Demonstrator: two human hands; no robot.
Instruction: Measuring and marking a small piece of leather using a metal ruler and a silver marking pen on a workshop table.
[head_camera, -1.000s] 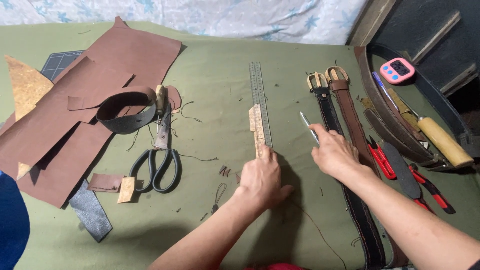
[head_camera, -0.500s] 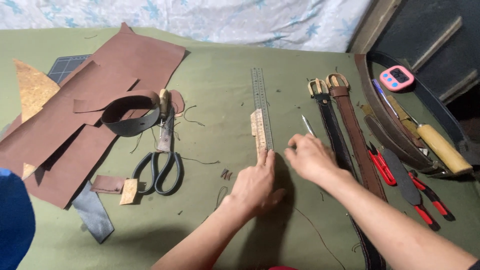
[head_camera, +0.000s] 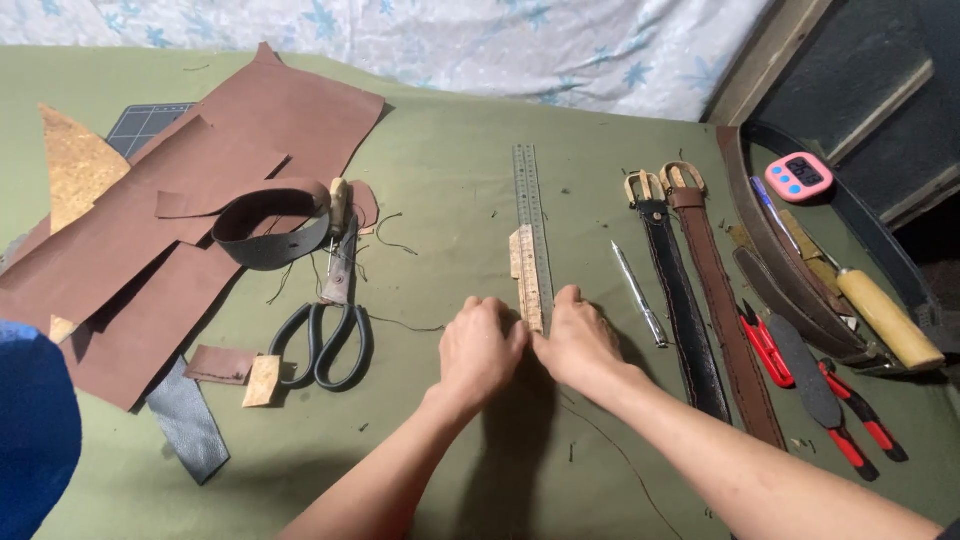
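Observation:
My left hand (head_camera: 480, 350) and my right hand (head_camera: 578, 340) rest side by side on the green cloth. Both touch the near end of a small tan cork strip (head_camera: 525, 272), which lies along the left edge of a long steel ruler (head_camera: 533, 215). The fingers of both hands curl down onto the strip's end, hiding it. A silver pen (head_camera: 638, 293) lies on the cloth just right of my right hand, with nothing holding it.
Black-handled scissors (head_camera: 328, 322) lie left of my hands. Brown leather pieces (head_camera: 200, 190) and a curled dark strap (head_camera: 270, 225) cover the left side. A black belt (head_camera: 680, 300) and a brown belt (head_camera: 722, 310) lie at right, then red snips (head_camera: 800, 390), a wooden-handled tool (head_camera: 888, 318) and a pink timer (head_camera: 798, 176).
My right hand has let go of the silver pen, which now lies on the cloth, and moved left to join my left hand at the strip's near end.

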